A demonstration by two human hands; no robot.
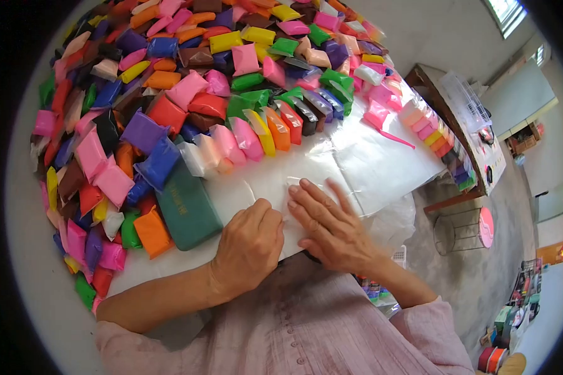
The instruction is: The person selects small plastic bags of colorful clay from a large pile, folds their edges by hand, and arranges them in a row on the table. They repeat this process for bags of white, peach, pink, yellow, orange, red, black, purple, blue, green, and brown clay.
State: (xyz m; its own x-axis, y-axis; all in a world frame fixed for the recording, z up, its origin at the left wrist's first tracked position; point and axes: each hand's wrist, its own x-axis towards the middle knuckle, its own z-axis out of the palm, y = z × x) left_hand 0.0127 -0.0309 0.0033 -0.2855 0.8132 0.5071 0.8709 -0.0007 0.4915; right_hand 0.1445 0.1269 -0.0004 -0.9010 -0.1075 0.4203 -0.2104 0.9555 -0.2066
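My left hand is closed in a fist at the table's near edge, and whatever its fingers grip is hidden. Close beside it, my right hand lies with fingers stretched out over what looks like transparent plastic film. A green case with faint gold lettering lies just left of my left hand. Beyond both hands, a row of small soft packets stands on edge, running from white and pale peach through pink, a yellow packet, an orange packet and red to dark ones and blue.
A large heap of coloured packets covers the table's far and left parts. White sheeting spreads to the right, with a pink strip on it. Another packet row lines the right edge. A round stool stands on the floor.
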